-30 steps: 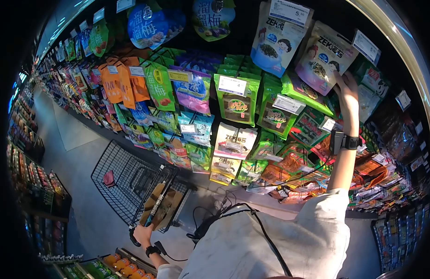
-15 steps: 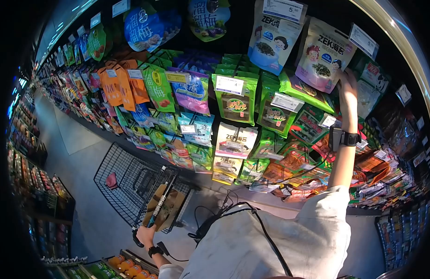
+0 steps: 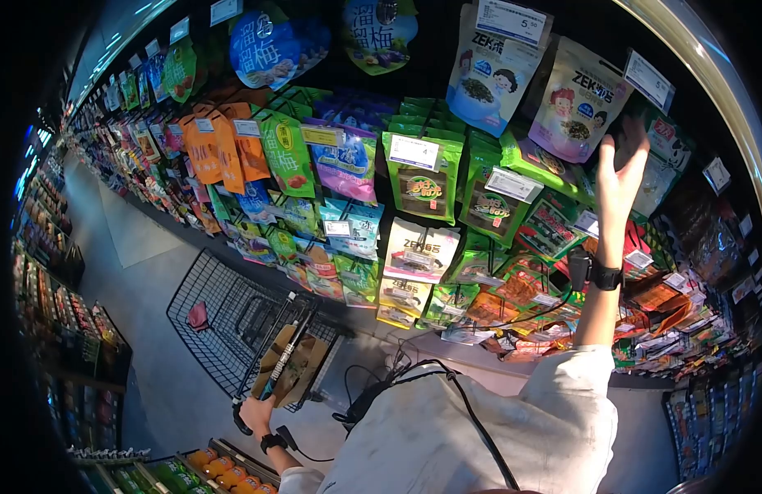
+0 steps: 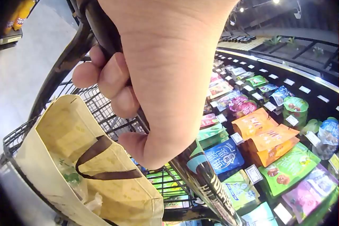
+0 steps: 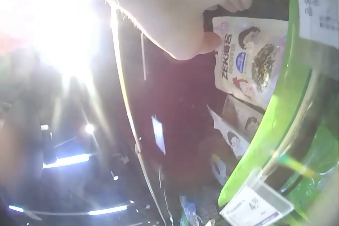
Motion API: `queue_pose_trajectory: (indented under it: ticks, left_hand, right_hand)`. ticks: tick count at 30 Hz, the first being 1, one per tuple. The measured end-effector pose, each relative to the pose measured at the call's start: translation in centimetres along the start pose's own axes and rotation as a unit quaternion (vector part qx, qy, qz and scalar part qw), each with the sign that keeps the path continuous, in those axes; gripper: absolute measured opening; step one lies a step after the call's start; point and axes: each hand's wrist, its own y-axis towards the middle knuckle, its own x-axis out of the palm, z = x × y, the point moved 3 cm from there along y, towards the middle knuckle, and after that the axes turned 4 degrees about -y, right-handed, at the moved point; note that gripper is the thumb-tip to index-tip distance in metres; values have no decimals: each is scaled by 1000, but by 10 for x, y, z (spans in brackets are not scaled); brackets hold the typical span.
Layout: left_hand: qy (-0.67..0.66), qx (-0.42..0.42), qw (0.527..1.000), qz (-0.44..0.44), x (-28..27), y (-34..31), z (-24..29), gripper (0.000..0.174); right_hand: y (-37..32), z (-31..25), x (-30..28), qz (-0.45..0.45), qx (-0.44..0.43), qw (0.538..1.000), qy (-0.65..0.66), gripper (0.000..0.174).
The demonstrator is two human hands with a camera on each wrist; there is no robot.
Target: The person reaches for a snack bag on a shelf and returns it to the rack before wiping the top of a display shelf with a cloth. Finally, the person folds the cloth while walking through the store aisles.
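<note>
The right hand [image 3: 624,169] is raised to the display at the right, open, with its thumb and fingers apart and gripping nothing; it is just beside the lower edge of a pink-and-white pouch [image 3: 578,103], and whether the thumb touches it I cannot tell. That pouch hangs a little tilted high on the rack, its printed front outward, presumably so it can be read from the aisle. The left hand [image 3: 256,414] is down at the near left, fingers curled round the black handle [image 4: 108,32] of a shopping cart, a grip that probably steadies the cart while the other arm is up. Just past that hand, a paper bag [image 4: 63,146] sits at the handle end of the cart, its mouth upward and its dark strap drooping, which likely keeps its contents within reach. Farther in, a small pink item [image 3: 197,316] lies in the wire basket. To the left of the pink-and-white pouch is a light-blue pouch [image 3: 484,82]; below them hang green pouches [image 3: 422,181], then a purple pouch [image 3: 345,169] and orange pouches [image 3: 204,152] farther left. Price tags [image 3: 648,80] stand out in front of the goods, apparently so each price shows without moving a packet.
</note>
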Motion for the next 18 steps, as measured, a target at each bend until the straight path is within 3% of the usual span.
queue_pose_trajectory:
  ticks: [2,3,4,6,8,9,12,18]
  left_hand:
    - [1,-2,1000,0,-1,-1,2,60]
    - [3,-1,1000,-1,-2,-2,1,60]
    - [4,1,1000,0,1,0,-1,60]
    - [7,6,1000,2,7,4,-6,60]
    - [10,3,1000,3,4,1,-5,60]
    - [8,-1,1000,3,3,1,-3,60]
    - [7,7,1000,7,1,-1,-3,61]
    - [-11,-1,1000,8,0,-2,-2,62]
  right_hand:
    - [-1,-35,5,-36,-36,999,7,46]
    - [1,-49,10,-82,3,996,27,40]
    - [4,-48,19,-124,8,991,57,43]
    - [10,-39,41,-241,101,952,161,46]
    - [17,-44,57,-330,145,924,129,47]
    - [19,-40,65,-352,128,918,130,44]
    - [23,-41,80,-392,176,898,99,42]
    - [25,-32,97,-386,156,907,60,34]
